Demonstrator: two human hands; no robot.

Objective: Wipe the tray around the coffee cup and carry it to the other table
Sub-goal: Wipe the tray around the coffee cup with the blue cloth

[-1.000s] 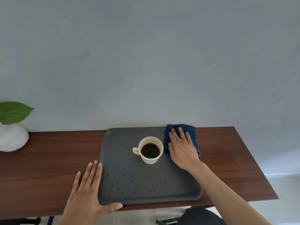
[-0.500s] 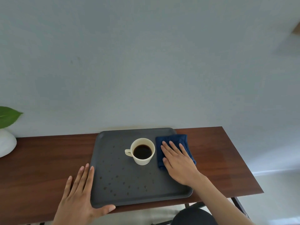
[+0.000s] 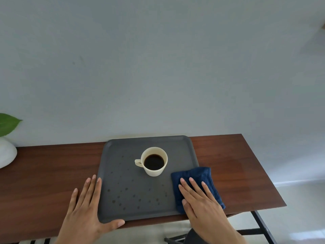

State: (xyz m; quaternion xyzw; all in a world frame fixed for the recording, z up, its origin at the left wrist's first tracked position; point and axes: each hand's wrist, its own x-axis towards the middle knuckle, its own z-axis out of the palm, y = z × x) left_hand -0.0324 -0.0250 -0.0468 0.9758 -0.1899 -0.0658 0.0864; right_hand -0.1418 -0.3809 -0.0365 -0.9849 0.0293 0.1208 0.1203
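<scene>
A plain pale grey wall (image 3: 158, 67) is filling the background behind a dark reddish-brown wooden tabletop (image 3: 237, 164), which is standing on a black metal frame (image 3: 260, 224) over a light floor. At the far left edge, a rounded white vase (image 3: 6, 153) with a green leaf (image 3: 8, 125) is sitting on the tabletop.

A dark grey rectangular tray (image 3: 119, 155) is lying flat on the tabletop, its far edge near the wall and its near edge at the tabletop's front edge. Small dark droplets are dotting its left and near areas. A cream coffee cup (image 3: 154, 161) is standing upright just beyond the tray's centre, holding black coffee, with its handle pointing left.

The left hand (image 3: 84, 212) is lying flat and open against the tray's near left corner, fingers on the tabletop along the left rim and thumb hooking the front edge. The right hand (image 3: 200, 203), with an open, flat grip, is pressing a folded dark blue cloth (image 3: 198, 175) onto the tray's near right corner; the cloth is overlapping the right rim onto the tabletop.
</scene>
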